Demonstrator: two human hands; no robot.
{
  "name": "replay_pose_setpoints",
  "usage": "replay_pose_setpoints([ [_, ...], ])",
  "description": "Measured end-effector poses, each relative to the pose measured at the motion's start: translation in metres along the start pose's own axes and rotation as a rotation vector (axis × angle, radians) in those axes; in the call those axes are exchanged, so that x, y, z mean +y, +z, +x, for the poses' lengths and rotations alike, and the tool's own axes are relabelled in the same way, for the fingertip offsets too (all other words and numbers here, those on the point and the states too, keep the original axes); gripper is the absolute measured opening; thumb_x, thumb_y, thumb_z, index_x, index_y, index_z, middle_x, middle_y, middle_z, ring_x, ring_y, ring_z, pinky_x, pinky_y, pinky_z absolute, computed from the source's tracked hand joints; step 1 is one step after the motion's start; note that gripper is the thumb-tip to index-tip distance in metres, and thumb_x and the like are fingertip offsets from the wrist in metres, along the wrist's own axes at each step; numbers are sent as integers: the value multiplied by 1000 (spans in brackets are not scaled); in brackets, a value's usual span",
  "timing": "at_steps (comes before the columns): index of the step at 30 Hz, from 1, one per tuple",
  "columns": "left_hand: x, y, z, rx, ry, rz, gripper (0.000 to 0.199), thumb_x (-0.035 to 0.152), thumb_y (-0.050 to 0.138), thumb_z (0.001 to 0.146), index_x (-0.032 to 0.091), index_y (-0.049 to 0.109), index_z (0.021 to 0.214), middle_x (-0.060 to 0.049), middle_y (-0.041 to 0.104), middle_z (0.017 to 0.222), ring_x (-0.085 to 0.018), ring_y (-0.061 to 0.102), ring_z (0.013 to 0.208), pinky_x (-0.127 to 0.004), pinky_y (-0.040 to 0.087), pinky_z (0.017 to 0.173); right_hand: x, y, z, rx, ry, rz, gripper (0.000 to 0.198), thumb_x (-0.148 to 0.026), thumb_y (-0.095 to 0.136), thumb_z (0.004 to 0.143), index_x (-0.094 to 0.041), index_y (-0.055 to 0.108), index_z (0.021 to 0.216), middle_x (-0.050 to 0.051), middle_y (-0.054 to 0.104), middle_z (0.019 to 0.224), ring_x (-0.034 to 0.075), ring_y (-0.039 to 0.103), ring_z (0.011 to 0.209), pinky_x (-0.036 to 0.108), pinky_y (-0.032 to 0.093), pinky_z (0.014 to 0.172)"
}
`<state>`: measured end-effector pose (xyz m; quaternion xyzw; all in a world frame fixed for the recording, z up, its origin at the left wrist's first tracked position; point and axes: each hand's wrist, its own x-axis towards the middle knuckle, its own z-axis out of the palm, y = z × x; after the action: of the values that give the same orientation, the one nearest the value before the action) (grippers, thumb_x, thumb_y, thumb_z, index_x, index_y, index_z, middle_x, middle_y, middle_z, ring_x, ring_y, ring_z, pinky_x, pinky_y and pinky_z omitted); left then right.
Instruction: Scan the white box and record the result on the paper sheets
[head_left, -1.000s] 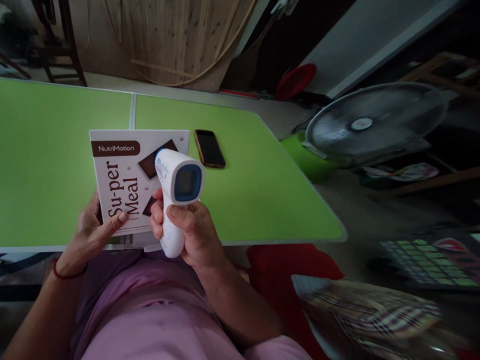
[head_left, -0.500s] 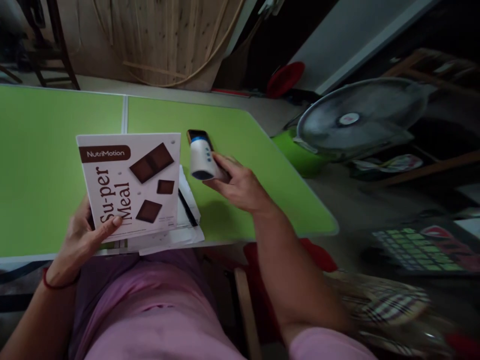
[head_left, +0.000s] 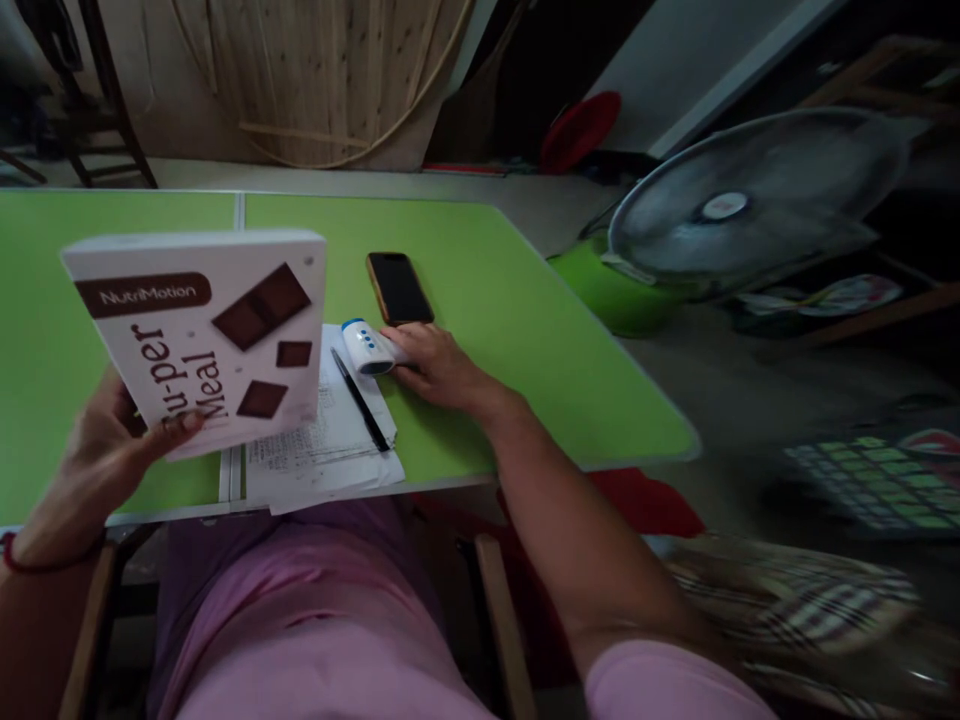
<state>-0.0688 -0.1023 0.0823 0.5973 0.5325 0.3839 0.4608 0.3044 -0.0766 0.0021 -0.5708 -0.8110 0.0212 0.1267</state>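
My left hand (head_left: pixel 112 445) grips a white box (head_left: pixel 225 400) printed with "NutriMotion", "Meal" and brown chocolate pieces, its thumb across the lower front. The box is held tilted above the green table (head_left: pixel 540 350). My right hand (head_left: pixel 442 365) is wrapped round the handle of a white handheld scanner with a blue end (head_left: pixel 367 347), low over the table. Just beyond it lies a phone (head_left: pixel 400 287) in an orange-brown case. A black pen (head_left: pixel 361 402) rests on sheets of written paper (head_left: pixel 300 465), partly hidden by the box.
Past the table's right end stand a large fan (head_left: pixel 750 210) and a green bucket (head_left: pixel 630 300). A red stool (head_left: pixel 645 500) is near my right elbow. A wooden chair (head_left: pixel 112 110) stands behind the table at far left, and a wooden panel (head_left: pixel 330 70) leans at the back.
My left hand has shifted the box left and tilted it so its top edge shows. My right hand has lowered the scanner leftward toward the papers, uncovering the phone.
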Motion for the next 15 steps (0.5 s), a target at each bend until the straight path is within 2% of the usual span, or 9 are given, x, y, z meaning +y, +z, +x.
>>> replay_pose_setpoints([
  [2,2,-2,18,38,61,47,66,40,90,66,16,59,118,-7,70,119,-28,65,106,-33,60,78,0,1,-2,23,3,17,51,-25,49,88,-15,52,138,17,63,128,33,57,115,50,44,97],
  [6,-1,2,51,-16,180,58,59,38,86,73,13,55,117,-4,67,120,-24,63,109,-32,58,84,-3,3,-5,65,27,32,50,-25,49,88,-18,53,137,16,64,125,34,57,115,51,44,99],
  [8,-5,6,61,-12,187,103,59,38,85,73,12,54,115,-4,65,119,-24,62,109,-33,57,86,-4,4,-4,74,36,35,50,-24,49,88,-18,53,138,16,64,125,34,56,115,52,43,99],
  [12,-11,5,67,5,131,178,58,42,84,72,11,53,109,-6,64,114,-26,61,109,-39,56,92,-6,4,-4,84,51,53,51,-22,51,86,-19,54,137,16,64,125,34,56,119,55,43,102],
  [15,-12,-1,58,3,178,193,60,41,81,76,13,47,117,-8,57,127,-28,54,121,-41,52,100,-15,-6,-7,187,33,98,55,-14,53,79,-16,57,133,18,60,131,35,52,125,56,44,104],
])
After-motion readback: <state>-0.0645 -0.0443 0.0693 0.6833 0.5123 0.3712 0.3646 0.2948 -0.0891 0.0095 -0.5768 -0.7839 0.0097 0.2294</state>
